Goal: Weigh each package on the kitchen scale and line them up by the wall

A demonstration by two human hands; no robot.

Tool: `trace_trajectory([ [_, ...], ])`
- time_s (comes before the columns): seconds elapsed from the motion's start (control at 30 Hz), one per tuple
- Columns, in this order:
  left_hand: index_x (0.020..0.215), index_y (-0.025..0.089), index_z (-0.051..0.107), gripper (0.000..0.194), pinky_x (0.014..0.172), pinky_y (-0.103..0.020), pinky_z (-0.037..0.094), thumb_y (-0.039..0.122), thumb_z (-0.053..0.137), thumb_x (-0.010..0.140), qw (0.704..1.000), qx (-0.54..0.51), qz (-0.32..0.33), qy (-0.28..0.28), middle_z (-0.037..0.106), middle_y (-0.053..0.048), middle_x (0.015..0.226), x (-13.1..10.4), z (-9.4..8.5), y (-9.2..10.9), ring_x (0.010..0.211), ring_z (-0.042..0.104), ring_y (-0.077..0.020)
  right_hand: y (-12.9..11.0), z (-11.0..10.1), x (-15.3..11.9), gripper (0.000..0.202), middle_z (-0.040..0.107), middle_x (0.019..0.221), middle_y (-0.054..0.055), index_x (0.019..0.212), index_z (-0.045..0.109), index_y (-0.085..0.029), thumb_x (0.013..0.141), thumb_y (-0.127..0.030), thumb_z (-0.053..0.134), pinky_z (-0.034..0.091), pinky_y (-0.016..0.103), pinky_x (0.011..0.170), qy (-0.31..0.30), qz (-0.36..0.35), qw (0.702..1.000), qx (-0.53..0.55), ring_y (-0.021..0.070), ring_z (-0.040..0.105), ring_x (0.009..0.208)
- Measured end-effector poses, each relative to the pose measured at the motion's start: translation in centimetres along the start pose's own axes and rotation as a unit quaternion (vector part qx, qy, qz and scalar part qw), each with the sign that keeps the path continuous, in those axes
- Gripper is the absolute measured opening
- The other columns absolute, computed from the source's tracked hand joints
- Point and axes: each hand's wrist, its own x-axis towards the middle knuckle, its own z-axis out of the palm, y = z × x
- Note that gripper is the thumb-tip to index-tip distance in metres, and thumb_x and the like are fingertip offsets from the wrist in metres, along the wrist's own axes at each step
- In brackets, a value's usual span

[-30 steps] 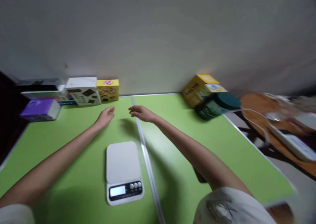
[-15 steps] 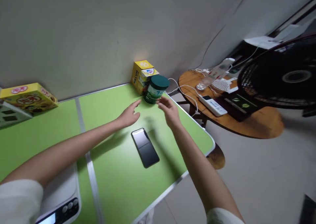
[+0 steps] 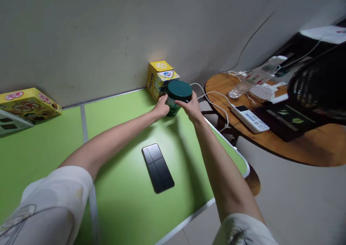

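Note:
A dark green tub [image 3: 179, 90] with a round lid stands near the back right of the green table [image 3: 121, 216]. My left hand [image 3: 162, 107] is closed against its left side. My right hand [image 3: 192, 107] wraps its right side, the thumb across the front just below the lid. The fingers behind the tub are hidden. Directly behind it, by the wall, is a yellow box [image 3: 156, 77]. A black smartphone [image 3: 158, 168] lies face up on the table, nearer to me than the tub.
At the left stands another yellow box [image 3: 31, 104] beside a pale box [image 3: 12, 124]. To the right, a round wooden table [image 3: 319, 151] carries a clear bottle [image 3: 256, 77], a white power strip [image 3: 251, 119] and cables. A black fan [image 3: 319, 83] juts over it.
Both hands have reached forward and closed in on the tub from either side; earlier they were apart from it with open fingers. The view has shifted slightly.

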Motion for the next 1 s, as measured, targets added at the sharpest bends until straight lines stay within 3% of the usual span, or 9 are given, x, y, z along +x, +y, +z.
trace_trajectory([
  [0.13, 0.15, 0.008, 0.035, 0.093, 0.124, -0.038, 0.017, -0.003, 0.047, 0.059, 0.999, 0.031, -0.018, -0.001, 0.016, -0.012, 0.165, -6.8, -2.9, 1.3, 0.152, 0.016, -0.0281, -3.1, 1.5, -4.3, 0.095, 0.053, 0.137, 0.014, 0.131, 0.045, -0.022, 0.049, -0.051, 0.084, 0.038, 0.052, 0.11, -0.006, -0.029, 0.998, -0.048, 0.0329, 0.051, 0.127],
  [0.23, 0.154, 0.018, 0.027, 0.09, 0.125, -0.04, 0.014, 0.0, 0.046, 0.068, 0.994, 0.085, 0.063, -0.015, 0.003, -0.003, 0.168, -14.3, -7.0, 2.6, 0.154, 0.003, -0.023, -7.1, 4.5, -8.7, 0.095, 0.049, 0.141, 0.015, 0.134, 0.04, -0.023, 0.056, -0.057, 0.082, 0.04, 0.049, 0.11, -0.043, -0.063, 0.997, -0.024, 0.0318, 0.05, 0.13],
  [0.37, 0.156, 0.03, 0.022, 0.077, 0.126, -0.043, 0.003, 0.011, 0.047, 0.085, 0.966, 0.184, 0.18, -0.005, 0.009, 0.004, 0.167, -26.1, -13.6, 5.2, 0.154, 0.003, -0.0239, -13.6, 10.3, -15.9, 0.099, 0.046, 0.141, 0.016, 0.14, 0.032, -0.023, 0.063, -0.067, 0.077, 0.04, 0.046, 0.113, -0.119, -0.093, 0.988, 0.018, 0.0311, 0.048, 0.133],
  [0.5, 0.156, 0.038, 0.016, 0.07, 0.126, -0.046, 0.013, 0.019, 0.044, 0.095, 0.967, 0.212, 0.137, 0.043, 0.004, 0.009, 0.166, -37.9, -18.9, 7.0, 0.153, 0.006, -0.0284, -18.9, 16.1, -23.1, 0.099, 0.046, 0.142, 0.017, 0.141, 0.031, -0.023, 0.065, -0.068, 0.076, 0.041, 0.046, 0.113, -0.203, -0.082, 0.975, 0.043, 0.0322, 0.048, 0.134],
  [0.63, 0.156, 0.041, 0.013, 0.067, 0.126, -0.05, 0.01, 0.023, 0.043, 0.098, 0.972, 0.188, 0.074, 0.121, 0.002, 0.011, 0.166, -47.0, -20.9, 5.3, 0.152, 0.012, -0.0314, -21.0, 20.5, -28.7, 0.096, 0.049, 0.14, 0.016, 0.141, 0.033, -0.023, 0.066, -0.064, 0.078, 0.043, 0.05, 0.111, -0.288, -0.085, 0.953, 0.038, 0.0336, 0.048, 0.132],
  [0.77, 0.156, 0.041, 0.011, 0.066, 0.126, -0.049, 0.005, 0.024, 0.041, 0.099, 0.968, 0.162, 0.069, 0.181, -0.001, 0.01, 0.166, -51.4, -20.8, 1.8, 0.153, 0.01, -0.0314, -20.9, 22.9, -31.8, 0.094, 0.05, 0.138, 0.016, 0.141, 0.033, -0.024, 0.067, -0.064, 0.077, 0.045, 0.053, 0.109, -0.338, -0.109, 0.934, 0.03, 0.0343, 0.049, 0.131],
  [0.9, 0.157, 0.038, 0.007, 0.066, 0.127, -0.047, 0.007, 0.024, 0.038, 0.1, 0.966, 0.16, 0.091, 0.179, -0.004, 0.006, 0.166, -52.4, -21.0, -0.8, 0.153, 0.009, -0.03, -19.8, 23.6, -33.2, 0.096, 0.048, 0.139, 0.017, 0.142, 0.032, -0.026, 0.067, -0.067, 0.076, 0.044, 0.054, 0.11, -0.346, -0.117, 0.931, 0.008, 0.0346, 0.048, 0.132],
  [1.0, 0.157, 0.037, 0.006, 0.067, 0.127, -0.044, 0.01, 0.022, 0.037, 0.1, 0.963, 0.182, 0.121, 0.159, -0.003, 0.005, 0.166, -52.4, -21.4, -1.7, 0.153, 0.005, -0.0266, -18.9, 23.7, -33.7, 0.098, 0.046, 0.142, 0.017, 0.145, 0.028, -0.027, 0.068, -0.069, 0.073, 0.043, 0.054, 0.11, -0.351, -0.115, 0.929, -0.002, 0.0345, 0.047, 0.134],
])
